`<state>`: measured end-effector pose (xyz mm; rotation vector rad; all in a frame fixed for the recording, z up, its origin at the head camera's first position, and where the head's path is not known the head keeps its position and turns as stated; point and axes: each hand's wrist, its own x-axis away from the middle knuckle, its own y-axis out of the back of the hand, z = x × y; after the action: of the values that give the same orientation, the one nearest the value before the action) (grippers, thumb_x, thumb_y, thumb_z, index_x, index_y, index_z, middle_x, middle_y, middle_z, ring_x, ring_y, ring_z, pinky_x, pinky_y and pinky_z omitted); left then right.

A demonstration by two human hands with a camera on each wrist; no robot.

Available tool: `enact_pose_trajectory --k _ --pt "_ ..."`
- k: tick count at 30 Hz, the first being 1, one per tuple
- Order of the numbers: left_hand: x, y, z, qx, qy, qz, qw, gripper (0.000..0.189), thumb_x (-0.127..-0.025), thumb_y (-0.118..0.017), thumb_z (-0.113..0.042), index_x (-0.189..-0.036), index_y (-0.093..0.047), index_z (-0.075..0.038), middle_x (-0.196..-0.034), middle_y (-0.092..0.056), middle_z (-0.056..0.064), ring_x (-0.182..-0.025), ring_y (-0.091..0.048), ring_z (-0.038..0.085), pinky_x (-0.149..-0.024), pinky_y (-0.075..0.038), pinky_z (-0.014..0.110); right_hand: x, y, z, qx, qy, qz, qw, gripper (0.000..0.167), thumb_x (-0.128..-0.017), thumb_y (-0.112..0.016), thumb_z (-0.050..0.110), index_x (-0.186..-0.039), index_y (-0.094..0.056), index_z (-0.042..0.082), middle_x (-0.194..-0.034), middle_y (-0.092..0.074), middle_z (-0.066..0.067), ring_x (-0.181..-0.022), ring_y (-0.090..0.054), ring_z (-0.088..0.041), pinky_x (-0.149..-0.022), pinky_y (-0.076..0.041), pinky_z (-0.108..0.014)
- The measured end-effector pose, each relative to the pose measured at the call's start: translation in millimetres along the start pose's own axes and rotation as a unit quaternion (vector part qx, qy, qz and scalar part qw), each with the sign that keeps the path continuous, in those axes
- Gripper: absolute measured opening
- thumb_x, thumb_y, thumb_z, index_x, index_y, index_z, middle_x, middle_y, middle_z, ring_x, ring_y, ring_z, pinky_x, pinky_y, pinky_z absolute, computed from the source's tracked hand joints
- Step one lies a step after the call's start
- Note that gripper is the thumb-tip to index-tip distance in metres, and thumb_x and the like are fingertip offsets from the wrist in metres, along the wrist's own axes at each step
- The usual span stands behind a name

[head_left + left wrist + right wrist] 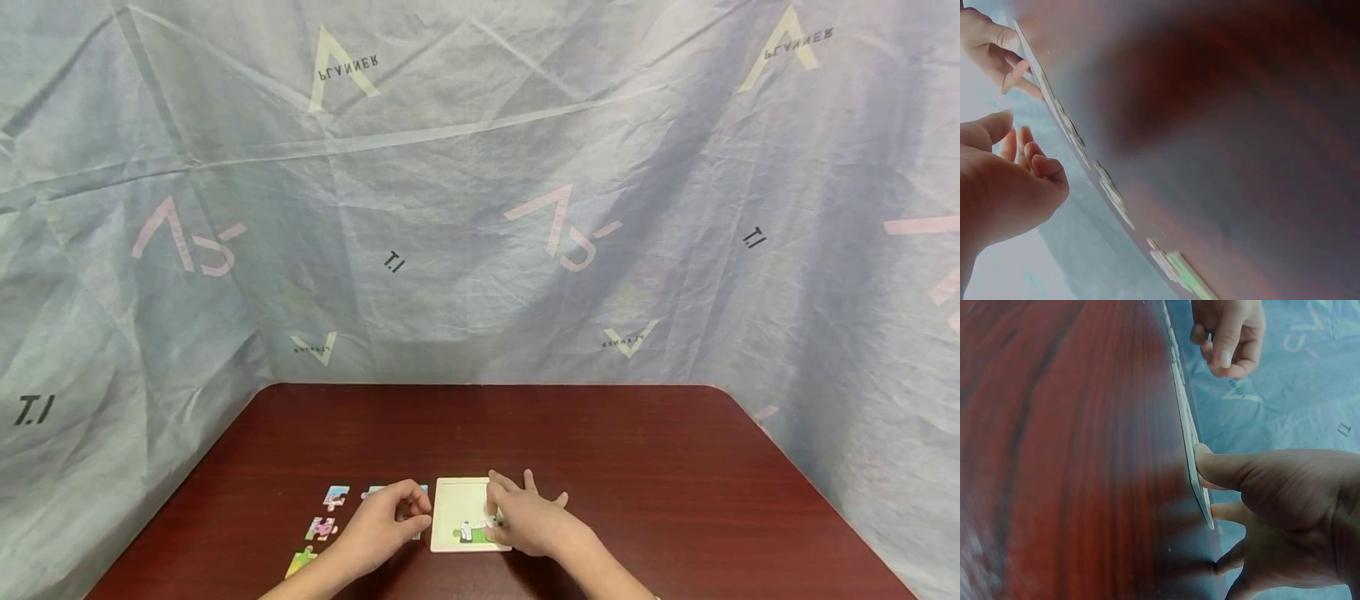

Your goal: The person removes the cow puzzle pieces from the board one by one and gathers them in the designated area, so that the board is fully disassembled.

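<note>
A pale square puzzle tray (pixel 459 498) lies on the table, with joined jigsaw pieces (pixel 472 532) showing green and white along its near edge. My right hand (pixel 528 521) is over the tray's right side, thumb and fingertips down at the pieces and the other fingers spread. In the right wrist view the thumb (pixel 1219 469) presses at the tray's face. My left hand (pixel 388 521) hovers just left of the tray, fingers loosely curled with nothing in them. It partly hides several loose pieces behind it.
Left of the left hand lie loose jigsaw pieces: a blue one (pixel 337 497), a pink one (pixel 322 528) and a yellow-green one (pixel 302 561). The dark red wooden table (pixel 600 442) extends to a grey printed cloth (pixel 465 292) hanging behind and at the sides.
</note>
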<state>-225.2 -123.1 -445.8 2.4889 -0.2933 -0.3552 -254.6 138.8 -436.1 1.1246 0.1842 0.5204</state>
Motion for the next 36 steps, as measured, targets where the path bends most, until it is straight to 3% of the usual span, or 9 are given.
enact_pose_trajectory --k 15,22,26,31,36 --pt "-16.1 -24.3 -12.0 -0.009 -0.034 0.034 0.9988 0.014 -0.088 -0.08 -0.007 -0.094 -0.068 -0.007 -0.084 -0.063 -0.003 -0.059 -0.046 -0.001 -0.056 -0.04 0.02 -12.4 -14 -14 0.006 -0.003 -0.002 1.0 0.026 -0.101 -0.073 0.035 -0.096 -0.049 0.027 -0.173 -0.034 -0.007 -0.152 -0.023 -0.067 -0.086 -0.017 -0.101" --pt "-21.2 -32.0 -16.6 0.005 -0.019 0.063 0.9978 0.016 -0.087 -0.081 -0.005 -0.096 -0.068 -0.005 -0.088 -0.062 -0.001 -0.058 -0.044 -0.001 -0.054 -0.038 0.019 -11.7 -12 -11 0.01 0.0 -0.007 0.9999 0.028 -0.098 -0.076 0.034 -0.095 -0.05 0.025 -0.171 -0.038 -0.009 -0.15 -0.026 -0.069 -0.084 -0.018 -0.101" --pt "-24.8 -36.4 -18.0 -0.013 -0.017 0.067 0.9975 0.019 -0.084 -0.083 -0.004 -0.095 -0.068 -0.006 -0.089 -0.063 0.002 -0.062 -0.044 0.001 -0.059 -0.038 0.022 -18.8 -20 -22 0.014 0.002 -0.005 0.9999 0.028 -0.099 -0.074 0.038 -0.096 -0.049 0.027 -0.172 -0.035 -0.007 -0.15 -0.025 -0.068 -0.084 -0.018 -0.101" --pt "-28.6 -38.2 -19.2 -0.036 0.009 0.082 0.9959 0.021 -0.082 -0.086 -0.004 -0.094 -0.069 -0.007 -0.089 -0.063 0.0 -0.071 -0.047 0.005 -0.066 -0.041 0.023 -28.2 -32 -35 0.009 0.0 -0.007 0.9999 0.028 -0.099 -0.073 0.043 -0.094 -0.048 0.033 -0.173 -0.033 -0.002 -0.153 -0.023 -0.065 -0.086 -0.015 -0.101" --pt "-29.8 -38.1 -21.2 -0.053 0.021 0.082 0.995 0.022 -0.08 -0.088 -0.002 -0.091 -0.069 -0.006 -0.088 -0.062 0.001 -0.078 -0.05 0.009 -0.071 -0.043 0.024 -23.9 -25 -28 0.01 -0.004 -0.005 0.9999 0.028 -0.098 -0.075 0.039 -0.095 -0.049 0.029 -0.173 -0.034 -0.005 -0.152 -0.023 -0.066 -0.086 -0.017 -0.101"
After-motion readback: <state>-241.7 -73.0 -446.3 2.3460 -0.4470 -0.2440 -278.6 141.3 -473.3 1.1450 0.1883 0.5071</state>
